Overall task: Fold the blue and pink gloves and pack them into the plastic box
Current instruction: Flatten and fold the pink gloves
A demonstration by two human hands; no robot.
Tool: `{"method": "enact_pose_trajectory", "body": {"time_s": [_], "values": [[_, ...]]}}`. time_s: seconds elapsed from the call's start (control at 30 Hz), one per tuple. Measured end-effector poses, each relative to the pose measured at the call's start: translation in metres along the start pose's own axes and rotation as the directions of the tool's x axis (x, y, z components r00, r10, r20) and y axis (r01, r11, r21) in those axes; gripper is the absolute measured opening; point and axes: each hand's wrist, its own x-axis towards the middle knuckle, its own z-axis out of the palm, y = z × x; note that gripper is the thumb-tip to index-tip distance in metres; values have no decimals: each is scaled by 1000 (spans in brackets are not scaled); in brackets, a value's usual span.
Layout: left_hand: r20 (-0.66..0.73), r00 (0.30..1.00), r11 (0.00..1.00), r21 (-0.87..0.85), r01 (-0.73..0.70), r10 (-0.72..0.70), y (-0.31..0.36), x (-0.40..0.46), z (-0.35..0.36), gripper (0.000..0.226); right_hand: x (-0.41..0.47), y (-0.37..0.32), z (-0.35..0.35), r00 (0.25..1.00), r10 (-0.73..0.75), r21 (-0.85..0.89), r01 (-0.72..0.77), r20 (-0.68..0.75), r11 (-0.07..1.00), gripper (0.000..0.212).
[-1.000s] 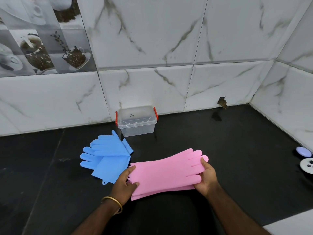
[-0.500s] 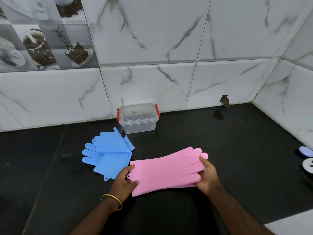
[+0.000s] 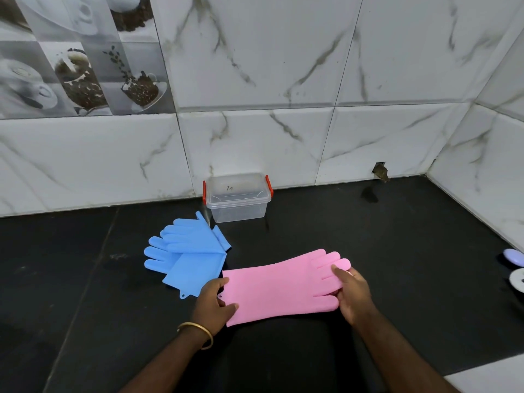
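Pink gloves [image 3: 280, 287] now aligned (box [image 3: 237, 197] beyond)

The dark, glossy stone bench [image 3: 397, 251] runs back to a marble-tiled wall. A clear plastic box with red side clips [image 3: 237, 197] stands on it near the wall (lid on). Just in front and to the left lie folded sky-blue rubber gloves [image 3: 188, 256]. Nearer, long pink rubber gloves [image 3: 280, 287] lie stretched out flat. At the right edge sit a small lilac oval object [image 3: 513, 257] and a white round thing [image 3: 517, 280].
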Motion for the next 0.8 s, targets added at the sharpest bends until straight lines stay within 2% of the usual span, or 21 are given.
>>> {"method": "enact_pose_trajectory", "body": {"time_s": [0.07, 0.17, 0.23, 0.3, 0.33, 0.37, 0.47, 0.6, 0.7, 0.8], "values": [[-26, 999, 995, 91, -30, 32, 0, 0, 1, 61, 0, -1, -3, 991, -105, -114, 95, -80, 989, 11], [-75, 996, 980, 198, -33, 49, -2, 1, 1, 56, 4, -1, -8, 952, -272, -343, 211, -139, 915, 23], [-128, 990, 966, 258, -27, 62, -1, 1, 2, 48, 7, -2, -11, 921, -375, -532, 267, -105, 804, 28], [-168, 984, 957, 290, -5, 56, 2, 2, 4, 41, 14, -4, -14, 903, -428, -717, 271, -42, 642, 32], [-174, 984, 953, 302, 14, 41, 5, 3, 5, 39, 17, -6, -14, 910, -415, -765, 250, -24, 593, 36], [-178, 984, 949, 313, 40, 17, 7, 5, 7, 37, 20, -9, -14, 927, -373, -776, 217, -25, 592, 39], [-182, 979, 932, 330, 153, -96, 15, 11, 8, 40, 27, -16, -13, 973, -229, -754, 125, -34, 645, 42], [-131, 961, 879, 388, 276, -244, 28, 22, 8, 46, 40, -24, -14, 991, -133, -777, 96, 15, 623, 29], [-88, 955, 813, 506, 288, -283, 36, 28, 12, 43, 49, -32, -16, 998, -38, -809, 66, 54, 585, 21], [-79, 945, 796, 520, 310, -316, 39, 29, 16, 45, 53, -37, -16, 994, -4, -817, 91, 108, 569, 17]]}}
